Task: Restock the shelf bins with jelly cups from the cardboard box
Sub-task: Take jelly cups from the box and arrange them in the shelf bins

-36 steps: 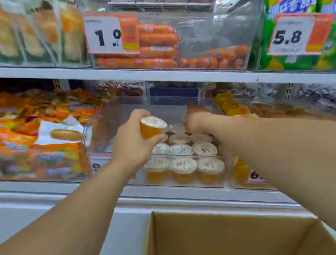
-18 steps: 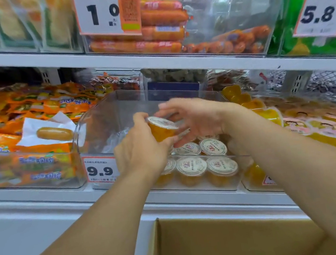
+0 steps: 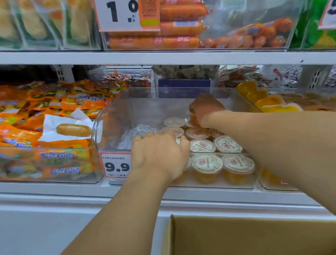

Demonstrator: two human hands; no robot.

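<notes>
Both hands reach into the clear plastic bin. Left hand curls over a round foil-lidded jelly cup; right hand, knuckles bent, covers another deeper in, grip unclear. Glossy orange jelly cups fill the bin's front; the matte cardboard box sits below.

Bright, even store light from above; you get almost no hard shadows, just dim patches at the back under the upper shelf. Glare streaks the clear bin walls and the upper clear box, washing out what's behind them. Wide-angle bend tilts the shelf lines at the edges, and your forearms plus the cardboard box go soft and smeared.
</notes>
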